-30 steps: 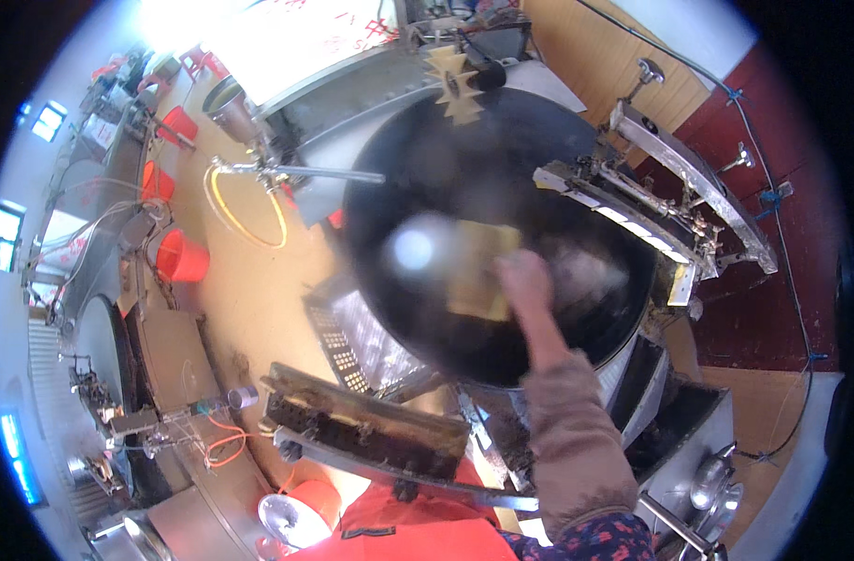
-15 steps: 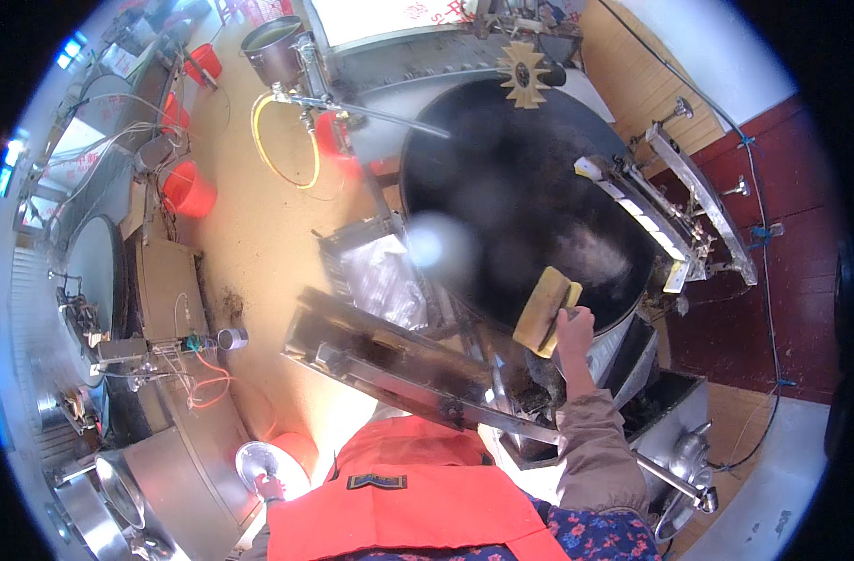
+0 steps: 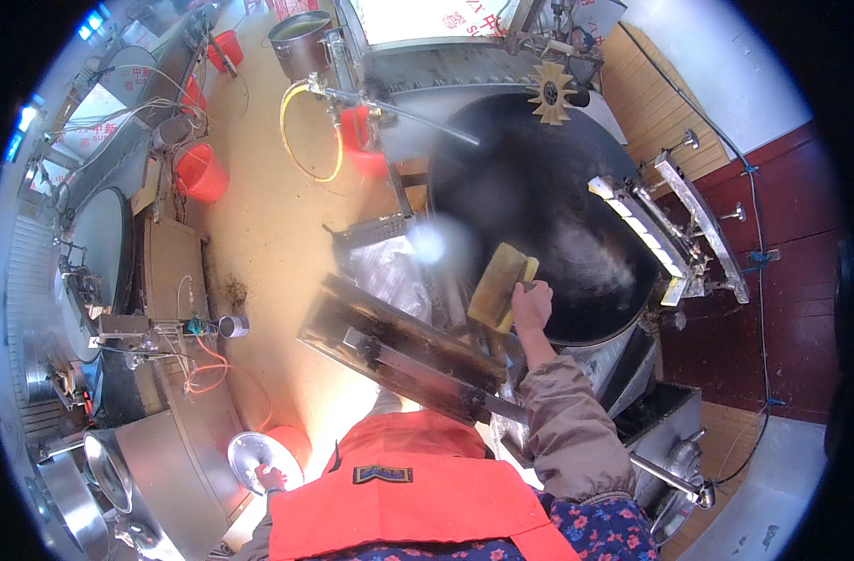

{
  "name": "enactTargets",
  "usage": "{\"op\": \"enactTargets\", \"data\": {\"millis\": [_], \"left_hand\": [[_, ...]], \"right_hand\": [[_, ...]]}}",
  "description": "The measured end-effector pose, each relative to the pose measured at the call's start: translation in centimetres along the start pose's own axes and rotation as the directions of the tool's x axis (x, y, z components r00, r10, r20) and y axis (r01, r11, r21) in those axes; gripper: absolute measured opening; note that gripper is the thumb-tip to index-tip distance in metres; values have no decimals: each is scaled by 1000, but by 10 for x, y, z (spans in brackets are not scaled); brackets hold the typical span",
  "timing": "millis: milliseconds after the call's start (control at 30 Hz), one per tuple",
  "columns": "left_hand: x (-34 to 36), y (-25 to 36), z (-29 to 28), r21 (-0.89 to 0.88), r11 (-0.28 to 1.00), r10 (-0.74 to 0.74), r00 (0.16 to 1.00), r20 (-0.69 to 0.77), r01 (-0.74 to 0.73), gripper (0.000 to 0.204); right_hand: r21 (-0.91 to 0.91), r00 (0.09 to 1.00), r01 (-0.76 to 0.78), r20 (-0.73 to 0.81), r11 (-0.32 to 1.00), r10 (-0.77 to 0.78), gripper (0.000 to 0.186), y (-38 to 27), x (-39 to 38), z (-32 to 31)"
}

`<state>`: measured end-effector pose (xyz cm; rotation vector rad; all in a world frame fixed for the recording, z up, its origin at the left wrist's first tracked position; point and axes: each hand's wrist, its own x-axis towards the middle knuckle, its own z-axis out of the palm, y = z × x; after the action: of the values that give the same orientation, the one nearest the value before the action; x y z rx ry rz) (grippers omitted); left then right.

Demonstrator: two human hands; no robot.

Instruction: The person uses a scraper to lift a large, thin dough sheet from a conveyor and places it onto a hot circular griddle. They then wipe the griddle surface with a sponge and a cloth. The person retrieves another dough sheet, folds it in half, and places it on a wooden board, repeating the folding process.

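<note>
Yellowish pad (image 3: 492,288), flat and roughly rectangular, tilted, in the right hand (image 3: 532,307). From my remote seat I see its fingers curled round a raised grip on the pad's right side, clasping firmly. Position: over the near-left rim of the big black round plate (image 3: 511,196); I cannot tell whether pad and rim touch.

Left hand (image 3: 272,480) low in my view, fingers over the rim of a pale round bowl (image 3: 247,456); I cannot tell if they clasp it or just rest there. Red bucket (image 3: 294,443) right behind the bowl.

Around the plate I note a toothed wheel (image 3: 550,93) at the far edge, a hinged metal arm (image 3: 704,229) with a pale strip at right, and a metal pipe (image 3: 418,122) reaching over the far-left side. Long dark bar (image 3: 408,360) slants between plate and red apron (image 3: 399,510). Yellow hose (image 3: 284,131) loops near the pipe's base; brown pot (image 3: 305,58) behind it.
</note>
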<state>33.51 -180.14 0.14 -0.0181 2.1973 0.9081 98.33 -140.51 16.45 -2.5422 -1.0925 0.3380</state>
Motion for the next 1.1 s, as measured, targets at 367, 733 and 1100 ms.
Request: {"op": "enactTargets", "data": {"millis": [367,733,1100], "left_hand": [[8,11,-15,-221,893,-316,895,314,393,47],[28,-66,-9,-388,922,7,998,57,16,50],[-199,69,-86,-816,574,113,981,157,65,46]], "right_hand": [[77,974,213,62,974,-218,42,-88,5,14],[510,836,510,-102,693,-540,42,-250,-47,-163],[848,357,-124,522,515,-774,32,-342,-246,-123]]}}
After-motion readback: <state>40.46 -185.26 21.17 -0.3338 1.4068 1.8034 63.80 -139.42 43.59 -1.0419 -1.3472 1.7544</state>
